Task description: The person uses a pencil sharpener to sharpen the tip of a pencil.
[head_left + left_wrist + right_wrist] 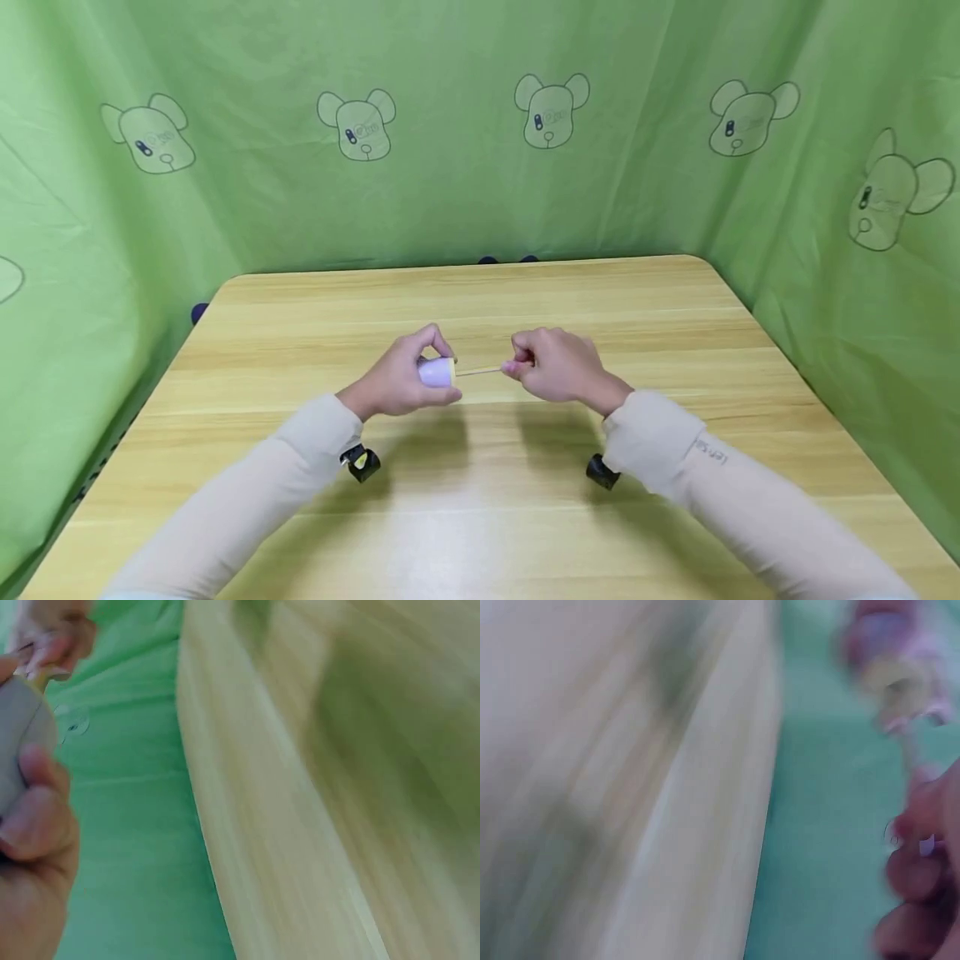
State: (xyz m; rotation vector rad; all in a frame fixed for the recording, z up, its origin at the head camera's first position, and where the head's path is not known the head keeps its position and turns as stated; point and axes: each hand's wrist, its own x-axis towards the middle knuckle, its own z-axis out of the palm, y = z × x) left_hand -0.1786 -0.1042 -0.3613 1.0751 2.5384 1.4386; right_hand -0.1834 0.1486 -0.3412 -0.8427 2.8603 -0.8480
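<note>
Above the middle of the table, my left hand (397,382) grips a small lilac cylinder (435,372) with a cream rim, tipped on its side so that the rimmed end points right. Thumb and fingers sit on either side of it. A thin pale strand (480,370) runs almost level from that end across to my right hand (558,364), which pinches its far end. The left wrist view has the cylinder (19,731) at its left edge. In the blurred right wrist view, the cream end (895,679) shows a dark spot, and the right fingers (915,874) are curled at lower right.
Below the hands spreads a light wood-grain table (465,533) with rounded far corners. A green curtain (450,208) printed with bear heads surrounds its back and sides. Small black cameras (363,464) hang under both wrists, and the sleeves reach in from the front.
</note>
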